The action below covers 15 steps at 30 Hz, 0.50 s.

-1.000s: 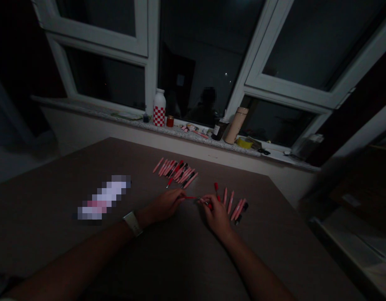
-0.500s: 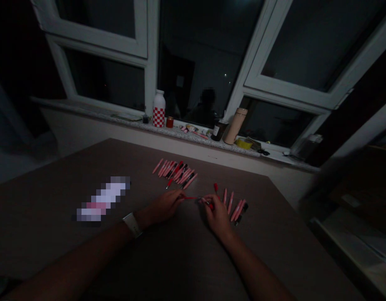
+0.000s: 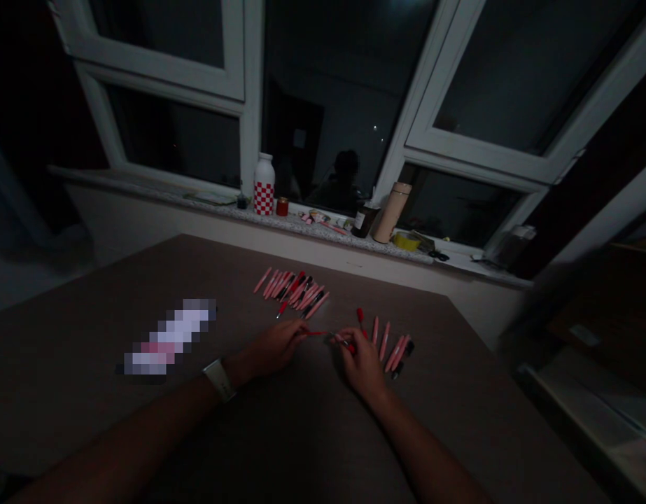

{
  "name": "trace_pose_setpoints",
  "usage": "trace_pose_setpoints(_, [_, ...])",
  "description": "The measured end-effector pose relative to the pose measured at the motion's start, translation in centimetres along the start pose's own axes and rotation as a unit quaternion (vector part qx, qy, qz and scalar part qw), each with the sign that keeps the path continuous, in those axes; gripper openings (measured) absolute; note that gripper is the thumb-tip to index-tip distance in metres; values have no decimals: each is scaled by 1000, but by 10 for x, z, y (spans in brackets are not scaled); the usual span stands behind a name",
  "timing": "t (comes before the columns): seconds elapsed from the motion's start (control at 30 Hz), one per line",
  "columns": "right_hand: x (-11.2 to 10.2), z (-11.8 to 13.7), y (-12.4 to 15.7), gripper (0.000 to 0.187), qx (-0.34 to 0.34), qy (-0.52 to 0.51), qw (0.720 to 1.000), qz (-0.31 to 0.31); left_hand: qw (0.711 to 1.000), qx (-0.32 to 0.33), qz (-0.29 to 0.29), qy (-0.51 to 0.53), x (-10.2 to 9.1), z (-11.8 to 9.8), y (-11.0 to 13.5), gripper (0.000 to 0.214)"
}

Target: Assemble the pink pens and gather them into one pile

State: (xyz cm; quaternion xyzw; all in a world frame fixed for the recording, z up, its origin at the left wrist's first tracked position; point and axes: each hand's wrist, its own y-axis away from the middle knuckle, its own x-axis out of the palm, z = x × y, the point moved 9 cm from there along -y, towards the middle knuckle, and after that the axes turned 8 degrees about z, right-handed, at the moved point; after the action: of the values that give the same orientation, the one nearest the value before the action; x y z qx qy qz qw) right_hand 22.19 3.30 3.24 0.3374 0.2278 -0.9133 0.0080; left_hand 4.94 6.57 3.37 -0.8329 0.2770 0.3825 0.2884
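Red slender rod (image 3: 317, 333) between left hand (image 3: 270, 348) and right hand (image 3: 362, 360)

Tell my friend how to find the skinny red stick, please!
Go to the brown table in front of the windows, then to the gap between the left hand and the right hand. The thin red stick pokes out from the left hand into that gap. It's skinny and in hand, while the fatter pink pens lie on the table.
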Motion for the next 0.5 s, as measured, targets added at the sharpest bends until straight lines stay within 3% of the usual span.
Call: trace_pose_setpoints(0.5, [3, 5, 1, 19, -15, 28, 999, 15, 999, 31, 5, -26, 4, -2, -1, 27])
